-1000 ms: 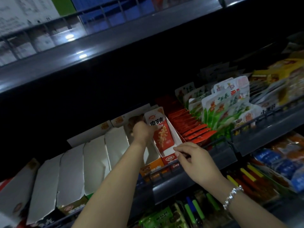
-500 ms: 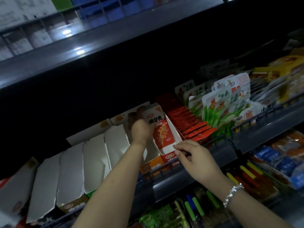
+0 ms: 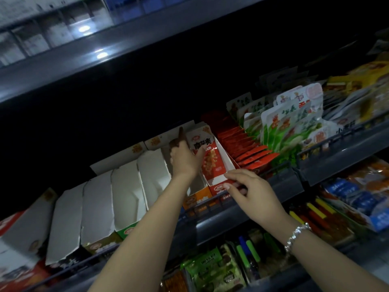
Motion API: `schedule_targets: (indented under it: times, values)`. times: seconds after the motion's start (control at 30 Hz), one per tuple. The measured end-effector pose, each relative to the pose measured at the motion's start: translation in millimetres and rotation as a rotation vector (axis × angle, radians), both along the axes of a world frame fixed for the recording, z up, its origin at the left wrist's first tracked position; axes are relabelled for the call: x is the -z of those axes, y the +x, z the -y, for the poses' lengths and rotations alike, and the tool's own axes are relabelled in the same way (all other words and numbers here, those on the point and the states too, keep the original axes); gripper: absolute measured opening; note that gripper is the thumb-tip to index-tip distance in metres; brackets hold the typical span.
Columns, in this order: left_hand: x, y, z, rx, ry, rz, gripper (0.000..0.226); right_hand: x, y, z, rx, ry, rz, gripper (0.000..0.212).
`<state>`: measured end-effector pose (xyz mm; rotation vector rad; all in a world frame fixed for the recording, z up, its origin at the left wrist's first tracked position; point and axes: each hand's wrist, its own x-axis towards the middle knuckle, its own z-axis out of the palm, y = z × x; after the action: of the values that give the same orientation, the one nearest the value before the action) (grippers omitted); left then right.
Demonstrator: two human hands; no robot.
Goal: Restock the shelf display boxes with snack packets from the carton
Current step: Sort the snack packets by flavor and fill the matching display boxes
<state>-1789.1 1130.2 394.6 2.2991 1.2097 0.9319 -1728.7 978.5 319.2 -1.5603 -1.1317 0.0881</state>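
Note:
A red and white snack packet lies in a red-fronted display box on the middle shelf. My left hand reaches up beside the packet, thumb on its left edge and a finger pointing up behind it. My right hand rests at the box's front lip, fingers lightly curled on the rim and front face. Left of this box stand several white display boxes, their insides bare. The carton is out of view.
Red packets fill the row to the right, then green and white pouches. A dark shelf rail runs below the boxes. The lower shelf holds green packets and coloured sticks. An upper shelf edge overhangs.
My left hand has slid a little up along the packet's left edge, one finger now extended upward. My right hand stays at the box front, fingers shifted slightly.

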Motion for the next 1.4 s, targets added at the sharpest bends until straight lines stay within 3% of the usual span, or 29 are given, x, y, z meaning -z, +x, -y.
schedule_targets:
  times: [0.37,0.5,0.6,0.7,0.8,1.0,1.23,1.4]
  values:
    - [33.3,-88.1,82.4,0.178,0.099,0.071,0.05,24.6,-29.8,35.7,0.034,0.048,0.141,0.03]
    - [64.1,-124.7,118.6,0.196,0.121,0.07,0.047,44.8,-48.2,59.3,0.014,-0.007,0.204,0.039]
    - [100.7,-151.6,143.5,0.186,0.094,0.058,0.046,68.7,-64.4,75.7,-0.001,-0.052,0.246,0.029]
    - [142.6,-175.9,168.0,0.134,-0.008,0.049,0.044,100.2,-81.7,91.3,-0.013,-0.117,0.323,0.029]
    - [187.1,-198.0,187.9,0.068,-0.156,0.015,0.043,135.4,-100.4,110.3,-0.078,-0.316,0.332,0.031]
    - [274.6,-228.7,210.4,-0.089,-0.471,-0.167,0.041,211.5,-139.5,142.2,-0.144,-0.604,0.292,0.039]
    - [352.9,-251.5,225.8,-0.135,-0.731,-0.285,0.03,286.8,-153.3,161.4,-0.24,-0.878,0.314,0.043]
    - [396.6,-260.0,232.2,-0.119,-0.851,-0.362,0.037,321.6,-150.9,167.6,-0.319,-1.083,0.299,0.051]
